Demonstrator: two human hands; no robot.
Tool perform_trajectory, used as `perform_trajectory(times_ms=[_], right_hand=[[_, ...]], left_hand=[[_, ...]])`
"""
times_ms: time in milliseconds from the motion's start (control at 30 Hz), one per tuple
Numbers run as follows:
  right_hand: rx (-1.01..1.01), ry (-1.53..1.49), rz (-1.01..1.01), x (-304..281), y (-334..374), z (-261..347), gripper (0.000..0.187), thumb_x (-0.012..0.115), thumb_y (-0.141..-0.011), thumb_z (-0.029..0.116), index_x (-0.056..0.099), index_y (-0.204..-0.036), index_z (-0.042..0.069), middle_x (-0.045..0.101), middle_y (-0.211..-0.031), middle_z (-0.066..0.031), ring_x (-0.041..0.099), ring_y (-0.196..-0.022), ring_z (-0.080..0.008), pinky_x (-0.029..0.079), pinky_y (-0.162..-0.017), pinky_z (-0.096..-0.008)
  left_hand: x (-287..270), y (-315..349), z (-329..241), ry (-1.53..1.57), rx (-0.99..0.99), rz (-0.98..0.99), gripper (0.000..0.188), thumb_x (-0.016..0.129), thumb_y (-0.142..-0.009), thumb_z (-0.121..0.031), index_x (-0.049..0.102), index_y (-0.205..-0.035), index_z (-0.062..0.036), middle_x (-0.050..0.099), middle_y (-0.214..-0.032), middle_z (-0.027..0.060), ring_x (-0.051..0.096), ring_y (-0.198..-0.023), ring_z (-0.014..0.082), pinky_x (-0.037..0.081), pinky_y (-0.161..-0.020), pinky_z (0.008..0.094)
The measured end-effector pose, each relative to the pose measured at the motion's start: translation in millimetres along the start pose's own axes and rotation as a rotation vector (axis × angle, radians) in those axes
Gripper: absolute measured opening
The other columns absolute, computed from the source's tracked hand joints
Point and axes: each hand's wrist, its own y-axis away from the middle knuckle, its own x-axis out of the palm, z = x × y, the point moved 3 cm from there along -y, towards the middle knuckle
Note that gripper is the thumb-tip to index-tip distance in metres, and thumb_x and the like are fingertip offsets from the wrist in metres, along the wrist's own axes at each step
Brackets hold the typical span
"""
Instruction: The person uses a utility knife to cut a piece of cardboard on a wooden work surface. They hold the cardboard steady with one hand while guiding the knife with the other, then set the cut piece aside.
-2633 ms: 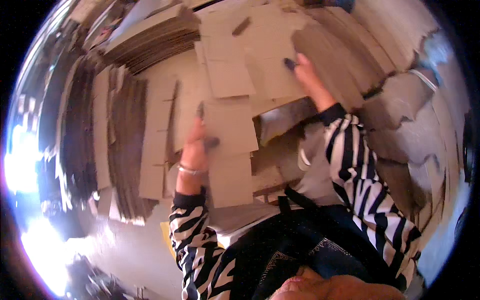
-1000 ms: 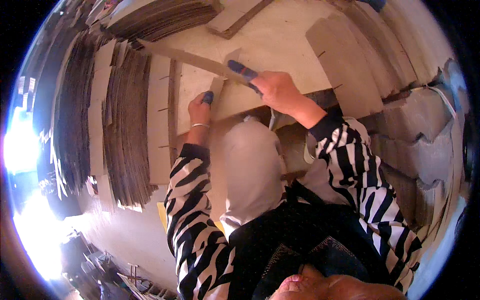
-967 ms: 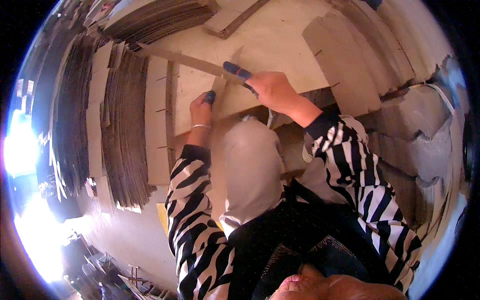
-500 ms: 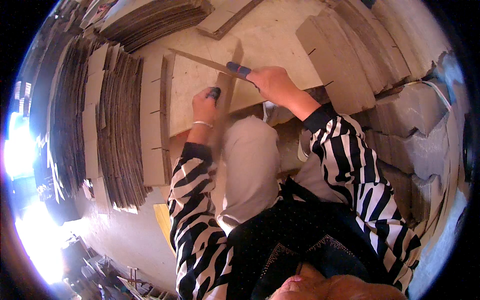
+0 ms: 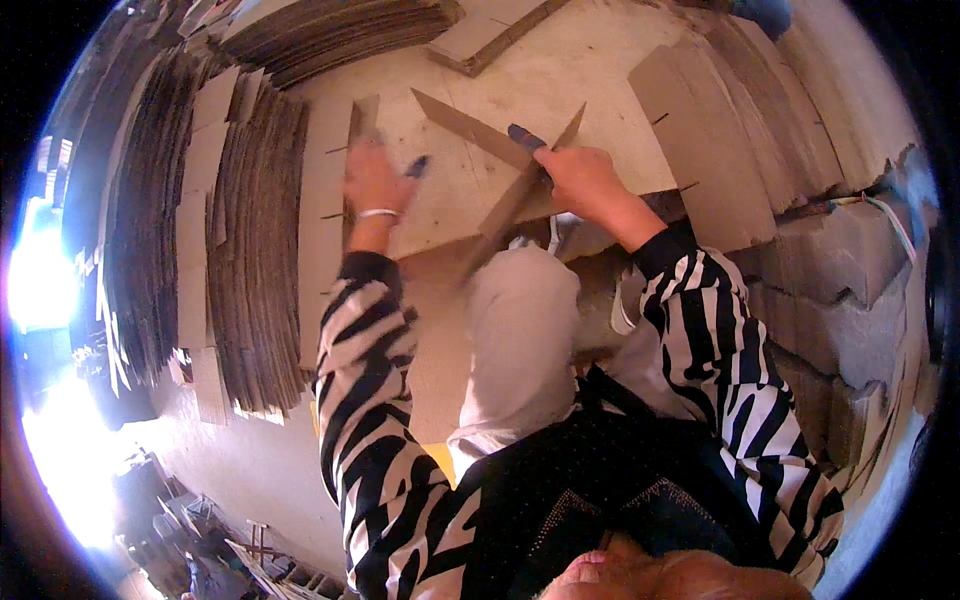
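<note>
My right hand (image 5: 590,182) is closed around slotted cardboard strips (image 5: 510,205) that cross each other above the near edge of the board. Its thumb wears a dark covering. One strip slants to the far left, while another runs from the far right down toward my knee. My left hand (image 5: 375,182), slightly blurred, is at the inner edge of a row of slotted cardboard pieces (image 5: 322,170) on the left. Its dark-covered thumb stands away from the fingers; a narrow cardboard piece (image 5: 363,117) rises just beyond them.
A pale work board (image 5: 450,200) lies under both hands. Tall stacks of cardboard (image 5: 255,240) line the left, with another stack (image 5: 340,40) at the far side. Slotted cardboard sheets (image 5: 705,150) lie on the right, above more bundled cardboard (image 5: 830,260).
My left hand has left the strip in the middle and moved left to the cardboard row. My right hand still holds the crossed strips, now slightly farther right in the picture.
</note>
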Motion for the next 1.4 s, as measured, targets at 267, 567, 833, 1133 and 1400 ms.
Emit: perform_trajectory(times_ms=[267, 567, 833, 1133, 1400], right_hand=[[-0.094, -0.074, -0.15, 8.0, -2.2, -7.1, 0.027, 0.057, -0.078, 0.008, 0.06, -0.105, 0.01, 0.066, -0.083, -0.0139, 0.065, -0.08, -0.0351, 0.051, -0.066, -0.0464], [-0.362, -0.183, -0.382, -4.0, 1.0, 10.2, 0.023, 0.055, -0.08, 0.01, 0.061, -0.103, 0.011, 0.063, -0.079, -0.0105, 0.064, -0.074, -0.0326, 0.05, -0.06, -0.0445], [-0.25, -0.038, -0.37, 7.9, 0.4, -1.4, 0.026, 0.054, -0.081, 0.008, 0.063, -0.105, 0.015, 0.062, -0.077, -0.0098, 0.065, -0.073, -0.0308, 0.051, -0.058, -0.0443], [-0.15, 0.053, -0.189, 10.6, 1.3, -11.0, 0.025, 0.054, -0.082, 0.009, 0.064, -0.103, 0.017, 0.065, -0.076, -0.0102, 0.067, -0.076, -0.0313, 0.052, -0.059, -0.0446], [0.115, 0.063, -0.206, 0.2, -16.0, -65.5, 0.027, 0.058, -0.081, 0.012, 0.064, -0.107, 0.016, 0.067, -0.084, -0.0129, 0.066, -0.082, -0.0331, 0.052, -0.066, -0.0476]], left_hand=[[31.4, 16.8, 81.1, -0.544, -0.181, -0.134, 0.033, 0.07, -0.075, -0.024, 0.062, -0.104, -0.0105, 0.057, -0.117, 0.0067, 0.054, -0.11, 0.0277, 0.045, -0.089, 0.044], [21.7, 7.6, 45.7, 0.03, -0.158, -0.223, 0.023, 0.067, -0.074, -0.017, 0.069, -0.096, -0.0082, 0.065, -0.086, 0.0088, 0.061, -0.079, 0.0289, 0.049, -0.071, 0.0377], [28.8, 18.9, -2.9, 0.674, -0.281, -0.096, 0.027, 0.056, -0.076, -0.009, 0.069, -0.097, 0.0002, 0.061, -0.067, 0.0109, 0.055, -0.063, 0.0157, 0.043, -0.059, 0.0327], [31.2, 7.8, 12.7, 0.694, -0.12, 0.113, 0.032, 0.051, -0.081, -0.006, 0.067, -0.107, 0.0003, 0.07, -0.093, 0.0115, 0.063, -0.083, 0.0188, 0.049, -0.078, 0.0304], [0.6, 19.8, 33.0, -0.243, -0.267, 0.107, 0.063, 0.071, -0.077, -0.027, 0.046, -0.133, -0.0134, 0.048, -0.134, 0.015, 0.046, -0.123, 0.0331, 0.044, -0.096, 0.0465]])
